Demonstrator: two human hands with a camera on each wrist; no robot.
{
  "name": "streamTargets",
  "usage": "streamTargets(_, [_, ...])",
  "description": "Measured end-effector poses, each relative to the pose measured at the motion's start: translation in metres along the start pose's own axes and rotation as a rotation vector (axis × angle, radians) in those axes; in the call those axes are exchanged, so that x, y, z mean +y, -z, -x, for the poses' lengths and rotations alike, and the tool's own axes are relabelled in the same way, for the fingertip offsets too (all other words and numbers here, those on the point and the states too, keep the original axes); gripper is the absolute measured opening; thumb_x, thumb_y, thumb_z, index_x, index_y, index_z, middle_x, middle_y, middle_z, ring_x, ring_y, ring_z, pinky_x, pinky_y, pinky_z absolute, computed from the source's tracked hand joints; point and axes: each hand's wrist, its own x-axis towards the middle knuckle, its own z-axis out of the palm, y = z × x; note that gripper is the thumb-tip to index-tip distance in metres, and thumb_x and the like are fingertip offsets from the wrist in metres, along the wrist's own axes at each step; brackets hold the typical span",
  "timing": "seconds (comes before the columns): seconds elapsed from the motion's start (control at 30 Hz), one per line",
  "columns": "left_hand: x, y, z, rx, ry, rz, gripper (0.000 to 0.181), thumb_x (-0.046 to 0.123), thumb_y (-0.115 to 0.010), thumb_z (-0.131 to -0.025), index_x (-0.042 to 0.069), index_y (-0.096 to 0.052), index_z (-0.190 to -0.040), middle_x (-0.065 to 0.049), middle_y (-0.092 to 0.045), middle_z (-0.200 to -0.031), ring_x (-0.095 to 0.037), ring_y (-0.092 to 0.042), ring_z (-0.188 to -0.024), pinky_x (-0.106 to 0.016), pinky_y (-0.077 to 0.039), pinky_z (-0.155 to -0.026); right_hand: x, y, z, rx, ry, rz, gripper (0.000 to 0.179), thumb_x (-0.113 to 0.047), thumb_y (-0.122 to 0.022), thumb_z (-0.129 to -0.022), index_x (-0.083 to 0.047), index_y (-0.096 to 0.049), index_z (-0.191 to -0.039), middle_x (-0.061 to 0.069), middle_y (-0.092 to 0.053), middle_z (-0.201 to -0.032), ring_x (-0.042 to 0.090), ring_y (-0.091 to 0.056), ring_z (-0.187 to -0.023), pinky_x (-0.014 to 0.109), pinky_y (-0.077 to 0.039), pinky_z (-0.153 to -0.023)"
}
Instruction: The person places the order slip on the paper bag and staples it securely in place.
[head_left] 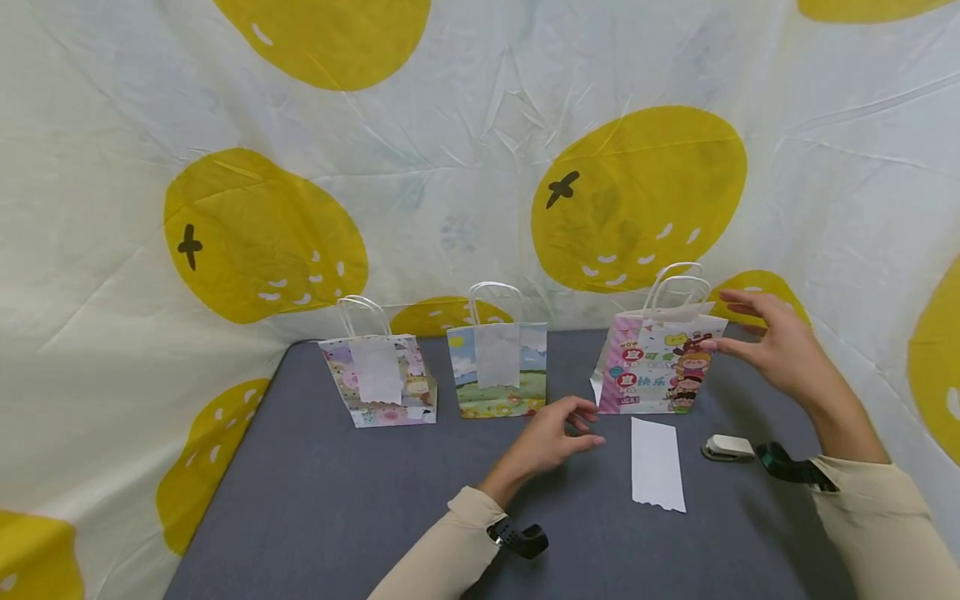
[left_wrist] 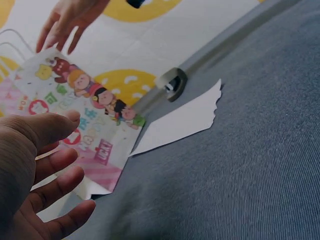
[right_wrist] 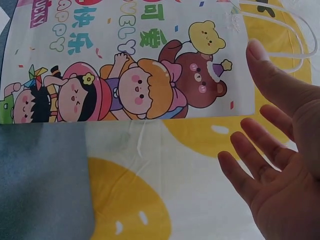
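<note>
A pink and white paper gift bag (head_left: 648,367) with cartoon figures and twisted handles stands upright at the right of the table. My right hand (head_left: 783,350) is at its upper right edge, thumb and fingers spread; the right wrist view shows the hand (right_wrist: 285,165) with nothing in its grasp. Near the bag's lower left corner is my left hand (head_left: 551,437), its fingers loosely bent and holding nothing. A white paper strip (head_left: 657,464) with one ragged end lies in front of the bag. Right of the strip sits a small white stapler (head_left: 729,447).
Two more gift bags stand to the left: one with animal prints (head_left: 416,367) and one with a meadow picture (head_left: 465,371). Each has a white paper strip on its front. A grey cloth covers the table (head_left: 337,508); a fruit-print curtain (head_left: 450,208) hangs behind it.
</note>
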Motion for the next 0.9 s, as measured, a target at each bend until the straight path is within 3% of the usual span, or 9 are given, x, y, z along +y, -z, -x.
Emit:
streamTargets(0.23, [0.002,-0.015,-0.014,-0.018,0.015,-0.033,0.046,0.023,-0.079,-0.091,0.006,-0.063,-0.130,-0.009,-0.068,-0.119,-0.002,-0.062,-0.094,-0.023,-0.053,-0.085,0.005,-0.004,-0.006,-0.041,0.003,-0.014,0.076,-0.008,-0.087,-0.080,0.003,-0.048,-0.145,0.024,-0.048,-0.136,0.042,-0.044,-0.126,-0.004,-0.031,-0.084])
streamTargets(0.37, [0.002,-0.025,-0.024,-0.028,0.048,-0.065,0.047,0.023,-0.081,-0.089,0.008,-0.064,-0.130,-0.006,-0.068,-0.120,0.000,-0.060,-0.091,-0.017,-0.050,-0.081,0.003,-0.005,-0.007,-0.068,-0.032,0.014,0.076,-0.014,-0.086,-0.082,0.000,-0.048,-0.146,0.023,-0.047,-0.139,0.039,-0.042,-0.127,0.007,-0.039,-0.090])
streamTargets(0.43, [0.001,-0.030,-0.029,-0.032,0.063,-0.077,0.047,0.023,-0.081,-0.089,0.009,-0.064,-0.130,-0.004,-0.069,-0.120,0.001,-0.059,-0.090,-0.015,-0.049,-0.080,0.002,-0.005,-0.008,-0.075,-0.028,0.026,0.074,-0.016,-0.085,-0.083,0.000,-0.049,-0.145,0.023,-0.048,-0.140,0.038,-0.042,-0.127,0.023,-0.046,-0.098])
streamTargets(0.57, [0.000,-0.042,-0.039,-0.036,0.084,-0.097,0.046,0.023,-0.082,-0.088,0.009,-0.065,-0.128,0.001,-0.069,-0.119,0.001,-0.059,-0.088,-0.014,-0.048,-0.077,0.002,-0.007,-0.009,-0.083,0.003,0.021,0.072,-0.014,-0.085,-0.082,0.001,-0.051,-0.144,0.024,-0.048,-0.141,0.038,-0.043,-0.124,0.011,-0.041,-0.096])
streamTargets(0.6, [-0.001,-0.044,-0.041,-0.033,0.090,-0.105,0.046,0.023,-0.082,-0.087,0.009,-0.066,-0.128,0.002,-0.069,-0.118,0.001,-0.058,-0.088,-0.014,-0.048,-0.076,0.002,-0.008,-0.010,-0.085,0.011,0.017,0.072,-0.013,-0.085,-0.082,0.002,-0.051,-0.143,0.024,-0.048,-0.141,0.039,-0.043,-0.123,0.017,-0.044,-0.099])
streamTargets(0.67, [-0.001,-0.049,-0.045,-0.025,0.104,-0.120,0.047,0.023,-0.083,-0.086,0.009,-0.066,-0.127,0.003,-0.069,-0.116,0.001,-0.057,-0.087,-0.014,-0.047,-0.075,0.003,-0.009,-0.011,-0.091,0.013,0.017,0.072,-0.013,-0.085,-0.082,0.002,-0.051,-0.143,0.024,-0.048,-0.142,0.037,-0.043,-0.123,0.017,-0.044,-0.099])
streamTargets(0.73, [-0.002,-0.053,-0.048,-0.015,0.120,-0.143,0.048,0.023,-0.084,-0.085,0.009,-0.067,-0.127,0.004,-0.068,-0.112,0.002,-0.055,-0.085,-0.014,-0.047,-0.073,0.003,-0.010,-0.011,-0.098,0.008,0.018,0.072,-0.013,-0.085,-0.082,0.001,-0.051,-0.143,0.024,-0.048,-0.143,0.039,-0.043,-0.124,0.041,-0.046,-0.105])
streamTargets(0.8, [-0.002,-0.058,-0.051,-0.008,0.129,-0.170,0.049,0.022,-0.085,-0.084,0.009,-0.067,-0.128,0.004,-0.068,-0.108,0.002,-0.053,-0.082,-0.014,-0.045,-0.072,0.003,-0.010,-0.012,-0.104,-0.001,0.023,0.072,-0.014,-0.085,-0.082,0.000,-0.050,-0.144,0.024,-0.047,-0.145,0.041,-0.042,-0.126,0.064,-0.040,-0.099])
streamTargets(0.9, [0.000,-0.063,-0.055,-0.014,0.145,-0.212,0.050,0.021,-0.085,-0.084,0.009,-0.067,-0.129,0.003,-0.067,-0.103,0.001,-0.053,-0.076,-0.014,-0.044,-0.068,0.003,-0.011,-0.012,-0.105,-0.011,0.028,0.072,-0.015,-0.086,-0.082,-0.001,-0.051,-0.143,0.025,-0.048,-0.144,0.045,-0.044,-0.126,0.068,-0.037,-0.098])
